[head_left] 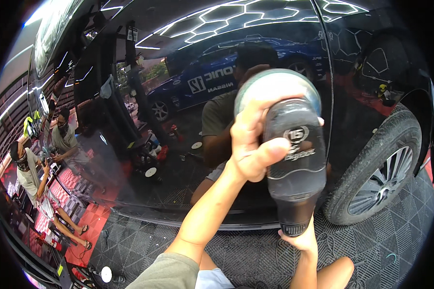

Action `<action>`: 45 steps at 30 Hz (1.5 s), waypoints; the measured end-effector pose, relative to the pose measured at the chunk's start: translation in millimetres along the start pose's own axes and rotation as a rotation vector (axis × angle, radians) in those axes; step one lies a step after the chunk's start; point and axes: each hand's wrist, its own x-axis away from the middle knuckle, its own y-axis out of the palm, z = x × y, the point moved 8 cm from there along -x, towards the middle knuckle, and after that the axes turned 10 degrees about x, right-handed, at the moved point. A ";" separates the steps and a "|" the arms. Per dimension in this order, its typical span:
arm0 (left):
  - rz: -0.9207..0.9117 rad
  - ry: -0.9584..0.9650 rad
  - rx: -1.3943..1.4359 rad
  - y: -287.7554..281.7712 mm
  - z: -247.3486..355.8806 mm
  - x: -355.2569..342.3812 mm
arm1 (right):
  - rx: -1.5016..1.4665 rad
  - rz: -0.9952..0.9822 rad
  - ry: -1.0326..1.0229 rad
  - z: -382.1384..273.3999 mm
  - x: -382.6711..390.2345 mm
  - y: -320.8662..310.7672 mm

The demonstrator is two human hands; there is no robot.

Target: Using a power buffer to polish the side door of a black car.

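Observation:
A black dual-action polisher (pixel 296 178) is held in both of my hands, its round pad (pixel 279 79) up against the glossy black car door (pixel 188 149). My left hand (pixel 250 156) wraps round the polisher's head from the left, thumb across its top. Lower down, my right hand (pixel 304 238) grips the rear end of the body from below; most of its fingers are hidden behind the tool. Whether the pad presses flat or is tilted, I cannot tell.
The car's wheel (pixel 386 168) stands to the right, past a vertical panel seam. Another person (pixel 31 168) works at the far left with a tool. Grey grid tiles (pixel 164 241) cover the floor. A white round disc (pixel 106 274) sits at the lower left.

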 end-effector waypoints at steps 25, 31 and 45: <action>0.327 -0.102 -0.296 -77.9 119.3 92.3 | -0.074 -0.087 -0.065 -44.8 -2.6 128.8; 0.637 -0.035 -0.619 -137.9 186.1 130.5 | 0.039 -0.165 -0.176 -69.2 -10.5 204.5; 0.823 0.120 -0.564 -223.7 235.6 212.1 | 0.211 -0.305 -0.136 -54.9 -16.5 279.9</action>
